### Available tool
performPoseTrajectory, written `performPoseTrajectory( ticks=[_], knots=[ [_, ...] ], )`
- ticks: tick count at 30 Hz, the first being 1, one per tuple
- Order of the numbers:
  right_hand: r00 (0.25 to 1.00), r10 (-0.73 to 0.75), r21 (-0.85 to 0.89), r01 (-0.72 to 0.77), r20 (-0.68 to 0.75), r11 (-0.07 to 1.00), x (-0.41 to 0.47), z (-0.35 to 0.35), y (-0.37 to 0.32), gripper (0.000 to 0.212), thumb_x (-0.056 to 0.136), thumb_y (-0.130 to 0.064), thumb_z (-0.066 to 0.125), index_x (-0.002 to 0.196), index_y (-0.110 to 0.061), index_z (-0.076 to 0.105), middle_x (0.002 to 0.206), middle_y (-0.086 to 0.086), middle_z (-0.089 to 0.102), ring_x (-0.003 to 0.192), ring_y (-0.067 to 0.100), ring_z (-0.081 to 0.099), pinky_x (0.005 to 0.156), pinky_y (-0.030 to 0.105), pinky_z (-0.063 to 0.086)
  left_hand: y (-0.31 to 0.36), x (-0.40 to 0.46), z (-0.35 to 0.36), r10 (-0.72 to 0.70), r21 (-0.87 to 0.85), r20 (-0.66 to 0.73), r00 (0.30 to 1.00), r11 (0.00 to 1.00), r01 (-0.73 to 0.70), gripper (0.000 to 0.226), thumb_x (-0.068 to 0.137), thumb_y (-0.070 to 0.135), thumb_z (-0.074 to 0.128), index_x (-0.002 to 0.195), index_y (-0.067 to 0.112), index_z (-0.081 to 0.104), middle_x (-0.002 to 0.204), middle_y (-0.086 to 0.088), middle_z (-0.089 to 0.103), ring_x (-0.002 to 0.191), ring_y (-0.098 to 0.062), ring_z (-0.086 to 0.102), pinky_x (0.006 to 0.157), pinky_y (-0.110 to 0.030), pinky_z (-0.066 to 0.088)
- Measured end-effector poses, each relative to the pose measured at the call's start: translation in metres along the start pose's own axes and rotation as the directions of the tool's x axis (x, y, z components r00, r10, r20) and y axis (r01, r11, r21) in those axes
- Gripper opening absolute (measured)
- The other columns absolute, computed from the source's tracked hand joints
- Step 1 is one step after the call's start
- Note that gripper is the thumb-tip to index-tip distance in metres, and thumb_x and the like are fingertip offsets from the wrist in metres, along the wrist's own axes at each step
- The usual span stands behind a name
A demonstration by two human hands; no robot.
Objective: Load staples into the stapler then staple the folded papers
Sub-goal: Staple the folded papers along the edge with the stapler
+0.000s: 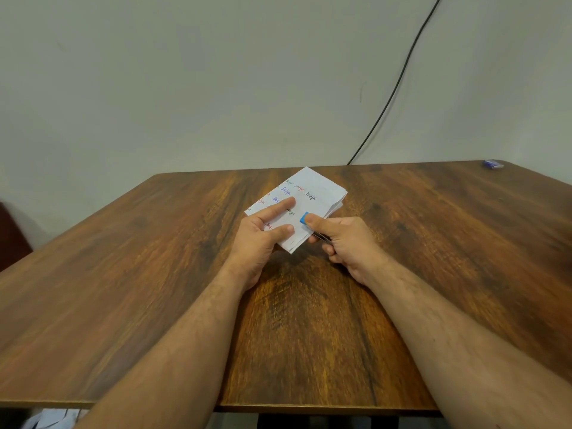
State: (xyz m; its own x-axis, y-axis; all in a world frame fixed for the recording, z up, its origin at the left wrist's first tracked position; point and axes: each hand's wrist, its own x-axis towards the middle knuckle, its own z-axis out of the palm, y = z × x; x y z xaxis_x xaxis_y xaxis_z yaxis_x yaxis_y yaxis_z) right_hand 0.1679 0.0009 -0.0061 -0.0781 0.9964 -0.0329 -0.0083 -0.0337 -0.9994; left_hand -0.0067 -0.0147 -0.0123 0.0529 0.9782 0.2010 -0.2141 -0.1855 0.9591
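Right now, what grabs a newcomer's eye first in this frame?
Mid-table, the folded papers covered in coloured handwriting, with the left hand holding them by thumb and forefinger. Right beside it, the right hand grips a blue stapler clamped over the papers' near-right edge, thumb on top. Lesser catches: a small blue box at the wooden table's far right corner and a black cable running down the wall.

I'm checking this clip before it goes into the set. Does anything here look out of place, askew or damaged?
Nothing looks damaged or spilled. The folded papers lie at an angle to the table edge, held by the left hand, while the right hand grips the blue stapler at their edge. A small blue box sits alone at the far right corner.
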Motion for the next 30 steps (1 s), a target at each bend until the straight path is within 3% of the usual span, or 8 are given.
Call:
performPoseTrajectory(
  ticks=[4,8,13,17,20,26,30],
  knots=[
    [1.0,-0.001,-0.015,0.001,0.001,1.0,0.0,0.0,0.001,0.034,0.08,-0.045,0.082,0.076,-0.011,0.082,0.081,0.013,0.072,0.044,0.009,0.041,0.041,0.023,0.032,0.002,-0.002,0.001,-0.006,0.011,-0.015,1.0,1.0,0.006,0.045,0.087,-0.005,0.071,0.115,0.03,0.078,0.144,0.003,0.054,0.105,-0.025,0.073,0.074,-0.031,0.063],
    [1.0,-0.012,-0.024,0.012,-0.014,1.0,0.001,0.0,0.002,0.037,0.079,-0.046,0.083,0.075,-0.009,0.081,0.079,0.016,0.067,0.045,0.011,0.038,0.043,0.025,0.031,0.003,-0.003,0.002,-0.01,0.008,-0.02,1.0,1.0,0.01,0.045,0.087,-0.005,0.071,0.117,0.028,0.078,0.145,0.002,0.054,0.106,-0.026,0.073,0.08,-0.036,0.061],
    [1.0,0.002,-0.027,-0.003,-0.029,1.0,0.003,-0.001,0.003,0.035,0.08,-0.043,0.083,0.077,-0.008,0.081,0.075,0.012,0.07,0.043,0.01,0.041,0.04,0.023,0.032,0.004,-0.003,0.003,-0.008,0.005,-0.021,1.0,1.0,0.008,0.045,0.087,-0.004,0.072,0.113,0.031,0.079,0.143,0.003,0.054,0.104,-0.026,0.074,0.067,-0.026,0.061],
    [1.0,-0.003,0.075,0.005,-0.028,0.997,0.005,0.003,0.001,0.036,0.083,-0.044,0.081,0.093,-0.01,0.077,0.074,0.004,0.073,0.042,0.006,0.041,0.035,0.019,0.029,0.004,0.0,-0.001,-0.001,-0.001,-0.024,1.0,1.0,0.001,0.048,0.086,-0.009,0.069,0.111,0.031,0.08,0.137,0.005,0.055,0.095,-0.019,0.076,0.063,-0.024,0.059],
    [0.997,-0.01,0.169,0.022,-0.072,0.985,0.007,0.003,0.0,0.039,0.086,-0.048,0.077,0.101,-0.012,0.073,0.078,0.005,0.07,0.041,0.007,0.037,0.035,0.019,0.027,0.003,0.001,-0.005,0.003,0.008,-0.042,0.999,1.0,-0.002,0.05,0.083,-0.012,0.066,0.105,0.03,0.082,0.136,0.003,0.057,0.098,-0.023,0.071,0.063,-0.025,0.056],
    [0.994,0.002,0.201,0.019,-0.106,0.979,0.008,0.003,-0.002,0.04,0.088,-0.048,0.074,0.106,-0.012,0.07,0.079,0.006,0.065,0.039,0.006,0.033,0.034,0.019,0.025,0.0,0.006,-0.008,0.002,-0.015,-0.087,0.996,1.0,-0.003,0.05,0.079,-0.014,0.061,0.102,0.024,0.083,0.135,-0.001,0.058,0.111,-0.03,0.065,0.065,-0.028,0.055],
    [0.997,0.011,0.255,0.009,-0.075,0.967,0.006,0.0,-0.004,0.038,0.092,-0.049,0.067,0.102,-0.012,0.072,0.07,0.003,0.066,0.041,0.008,0.04,0.035,0.02,0.028,0.001,0.005,-0.006,0.018,-0.013,-0.122,0.992,1.0,-0.019,0.05,0.077,-0.015,0.057,0.099,0.023,0.082,0.13,0.0,0.061,0.107,-0.03,0.067,0.061,-0.029,0.051]
  ],
)
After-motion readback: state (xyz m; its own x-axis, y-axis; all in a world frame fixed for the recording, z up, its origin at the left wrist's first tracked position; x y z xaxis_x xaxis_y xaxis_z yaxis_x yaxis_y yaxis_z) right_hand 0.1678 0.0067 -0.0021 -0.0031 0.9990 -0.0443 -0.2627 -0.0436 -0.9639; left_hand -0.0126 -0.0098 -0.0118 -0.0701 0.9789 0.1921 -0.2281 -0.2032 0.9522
